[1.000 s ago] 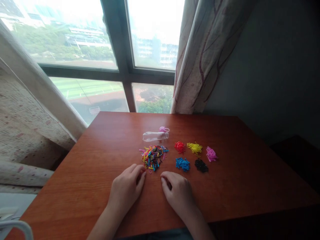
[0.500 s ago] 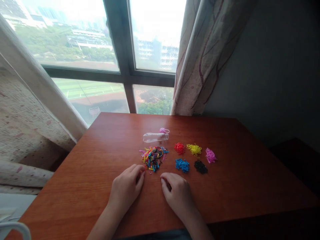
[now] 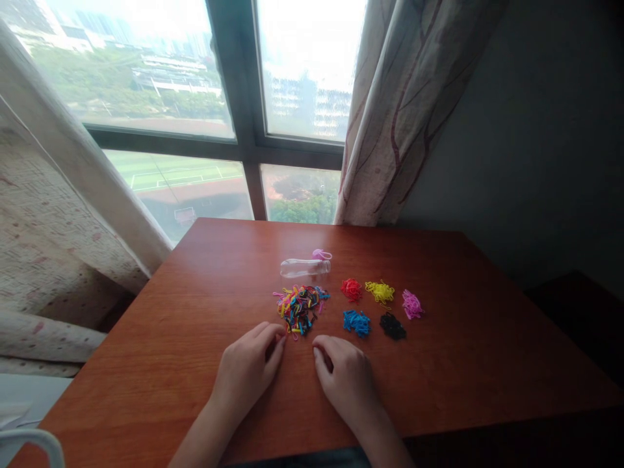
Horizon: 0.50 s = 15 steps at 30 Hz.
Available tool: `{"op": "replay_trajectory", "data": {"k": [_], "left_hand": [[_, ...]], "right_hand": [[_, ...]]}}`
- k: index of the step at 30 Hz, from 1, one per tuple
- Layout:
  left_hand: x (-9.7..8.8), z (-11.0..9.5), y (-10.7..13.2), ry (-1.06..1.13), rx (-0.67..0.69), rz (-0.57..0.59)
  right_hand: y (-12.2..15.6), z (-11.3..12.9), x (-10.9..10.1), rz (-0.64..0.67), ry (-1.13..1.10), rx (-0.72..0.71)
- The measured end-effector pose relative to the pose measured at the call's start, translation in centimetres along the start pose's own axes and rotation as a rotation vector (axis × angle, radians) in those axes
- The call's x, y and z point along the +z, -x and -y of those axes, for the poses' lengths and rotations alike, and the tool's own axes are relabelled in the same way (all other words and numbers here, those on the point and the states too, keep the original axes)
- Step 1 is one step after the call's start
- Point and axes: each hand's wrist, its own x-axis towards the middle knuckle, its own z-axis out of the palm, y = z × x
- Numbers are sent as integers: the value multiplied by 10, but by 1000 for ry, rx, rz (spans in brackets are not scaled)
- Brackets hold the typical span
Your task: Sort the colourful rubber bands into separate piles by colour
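Note:
A mixed heap of small rubber bands [image 3: 299, 307] in many colours lies on the wooden table, just beyond my hands. My left hand [image 3: 249, 361] rests at the heap's near left edge, thumb and fingertips pinched together. My right hand [image 3: 345, 369] rests nearer to me, its thumb and index finger also closed. Whether anything small is between the fingertips of either hand is hidden. To the right lie sorted piles: red bands [image 3: 351, 290], yellow bands [image 3: 379, 292], pink bands [image 3: 412, 304], blue bands [image 3: 357, 322] and black bands [image 3: 392, 326].
Behind the heap a clear plastic bottle [image 3: 305, 268] lies on its side, with a pink looped cap [image 3: 322, 255] by its neck. The table [image 3: 160, 344] reaches back to a window with curtains. A white curved object [image 3: 36, 439] is at the lower left.
The whole view has shifted very slightly. Both hands and the band piles keep their places, apart from a tiny rightward drift of my left hand.

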Motion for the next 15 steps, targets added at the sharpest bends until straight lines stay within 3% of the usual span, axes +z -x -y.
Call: {"op": "replay_trajectory", "data": {"k": [15], "left_hand": [[-2,-2,-1,-9,-9,-43]], "right_hand": [[-23,22,20,30,108,-10]]}}
